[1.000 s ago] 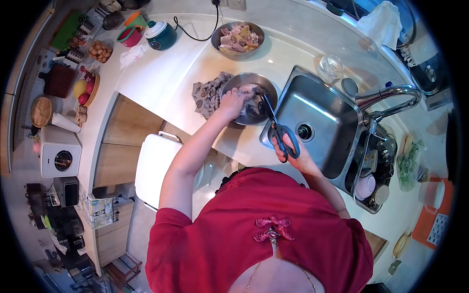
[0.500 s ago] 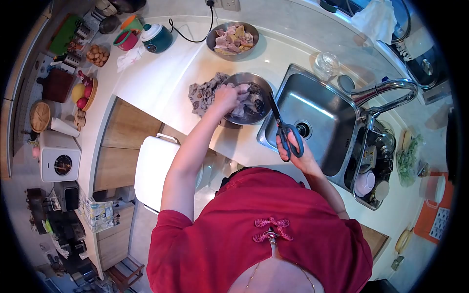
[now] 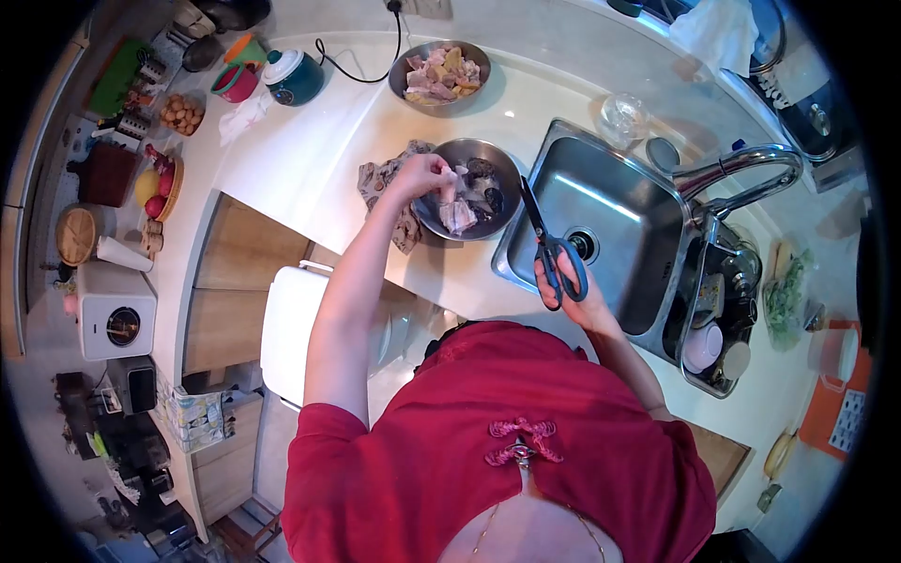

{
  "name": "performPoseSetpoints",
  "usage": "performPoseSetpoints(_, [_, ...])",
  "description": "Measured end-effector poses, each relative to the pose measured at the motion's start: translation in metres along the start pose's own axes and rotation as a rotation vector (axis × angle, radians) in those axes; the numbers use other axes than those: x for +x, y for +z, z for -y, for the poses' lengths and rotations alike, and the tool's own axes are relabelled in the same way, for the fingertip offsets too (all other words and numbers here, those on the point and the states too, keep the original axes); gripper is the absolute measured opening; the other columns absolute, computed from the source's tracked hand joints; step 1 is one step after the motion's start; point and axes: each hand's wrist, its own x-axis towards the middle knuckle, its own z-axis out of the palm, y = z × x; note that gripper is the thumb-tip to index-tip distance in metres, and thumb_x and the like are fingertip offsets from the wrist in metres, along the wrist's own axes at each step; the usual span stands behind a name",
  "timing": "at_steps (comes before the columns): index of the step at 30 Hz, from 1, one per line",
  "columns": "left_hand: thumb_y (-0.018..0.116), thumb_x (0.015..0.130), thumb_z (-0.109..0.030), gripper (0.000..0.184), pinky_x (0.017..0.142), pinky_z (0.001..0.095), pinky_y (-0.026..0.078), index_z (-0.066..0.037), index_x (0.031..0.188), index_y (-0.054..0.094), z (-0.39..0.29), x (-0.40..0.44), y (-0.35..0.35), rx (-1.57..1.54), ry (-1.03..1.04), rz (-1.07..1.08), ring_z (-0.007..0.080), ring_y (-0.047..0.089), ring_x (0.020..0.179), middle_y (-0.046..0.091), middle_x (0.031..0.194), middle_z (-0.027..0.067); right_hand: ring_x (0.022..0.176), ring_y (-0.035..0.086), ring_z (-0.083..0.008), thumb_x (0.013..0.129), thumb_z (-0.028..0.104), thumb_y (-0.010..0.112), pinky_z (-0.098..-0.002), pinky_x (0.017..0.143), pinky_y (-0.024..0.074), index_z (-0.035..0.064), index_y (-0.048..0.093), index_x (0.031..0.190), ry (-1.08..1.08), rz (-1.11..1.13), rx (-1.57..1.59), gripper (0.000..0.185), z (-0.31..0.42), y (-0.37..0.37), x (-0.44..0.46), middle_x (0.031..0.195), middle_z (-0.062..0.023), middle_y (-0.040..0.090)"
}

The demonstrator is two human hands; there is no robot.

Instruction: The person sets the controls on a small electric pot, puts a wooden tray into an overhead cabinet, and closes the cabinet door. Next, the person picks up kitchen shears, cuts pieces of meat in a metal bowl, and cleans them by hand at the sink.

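My left hand (image 3: 422,176) pinches the upper end of a pale piece of raw meat (image 3: 457,216), which hangs down into a steel bowl (image 3: 512,180). Its exact kind is not clear. Dark-skinned pieces (image 3: 490,195) lie beside it in the bowl. A patterned cloth (image 3: 404,233) is bunched along the bowl's left side, partly under my left wrist. In my right hand (image 3: 589,302) are dark-handled scissors (image 3: 548,251), gripped at the handles near the sink's left edge. Their blades point up toward the bowl's right rim and look closed together.
A second steel bowl (image 3: 398,79) with chopped raw meat stands farther back. The sink (image 3: 615,202) and its faucet (image 3: 751,167) are to the right, beside a rack of dishes (image 3: 702,349). A teal pot (image 3: 293,83) stands at the back left. A white bin (image 3: 289,328) is below the counter.
My left hand has drawn back slightly up and left, lifting the pale piece partly so more of the bowl shows. The scissors stay nearly in place. The view has shifted slightly.
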Motion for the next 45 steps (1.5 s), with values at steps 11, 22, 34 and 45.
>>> performPoseSetpoints(11, [0.063, 0.076, -0.013, 0.033, 0.075, 0.0373, 0.052, -0.010, 0.109, 0.063, 0.003, -0.004, 0.015, 0.418, 0.126, -0.137, 0.0309, 0.063, 0.081, 0.063, 0.095, 0.0142, 0.057, 0.046, -0.0108, 0.094, 0.039, 0.048, -0.0229, 0.048, 0.0354, 0.0047, 0.042, 0.124, 0.022, 0.065, -0.031, 0.046, -0.002, 0.005, 0.011, 0.090, -0.0057, 0.053])
performPoseSetpoints(22, [0.062, 0.071, -0.019, 0.017, 0.077, 0.0381, 0.042, -0.013, 0.085, 0.066, -0.008, 0.007, 0.038, 0.815, 0.335, -0.178, 0.0258, 0.053, 0.092, 0.064, 0.092, 0.0077, 0.060, 0.050, -0.0109, 0.093, 0.039, 0.051, -0.0236, 0.047, 0.0374, 0.0054, 0.040, 0.127, 0.002, 0.046, 0.024, 0.049, 0.001, 0.005, 0.009, 0.092, -0.0072, 0.054])
performPoseSetpoints(34, [0.063, 0.077, -0.047, 0.035, 0.093, 0.0437, 0.038, -0.014, 0.084, 0.073, -0.055, -0.022, 0.079, 0.882, 0.146, -0.149, 0.0309, 0.055, 0.102, 0.067, 0.092, 0.0129, 0.060, 0.050, -0.0114, 0.093, 0.038, 0.051, -0.0242, 0.047, 0.0375, 0.0067, 0.043, 0.124, 0.015, 0.019, 0.054, 0.045, -0.003, -0.002, 0.013, 0.090, -0.0061, 0.055])
performPoseSetpoints(45, [0.057, 0.080, -0.035, 0.034, 0.103, 0.0495, 0.029, -0.015, 0.106, 0.067, -0.057, -0.012, 0.081, 0.578, -0.004, -0.212, 0.0322, 0.060, 0.097, 0.066, 0.096, 0.0174, 0.058, 0.050, -0.0116, 0.092, 0.039, 0.053, -0.0243, 0.047, 0.0376, 0.0069, 0.042, 0.125, -0.015, 0.008, 0.040, 0.047, -0.003, -0.007, 0.001, 0.090, -0.0068, 0.055])
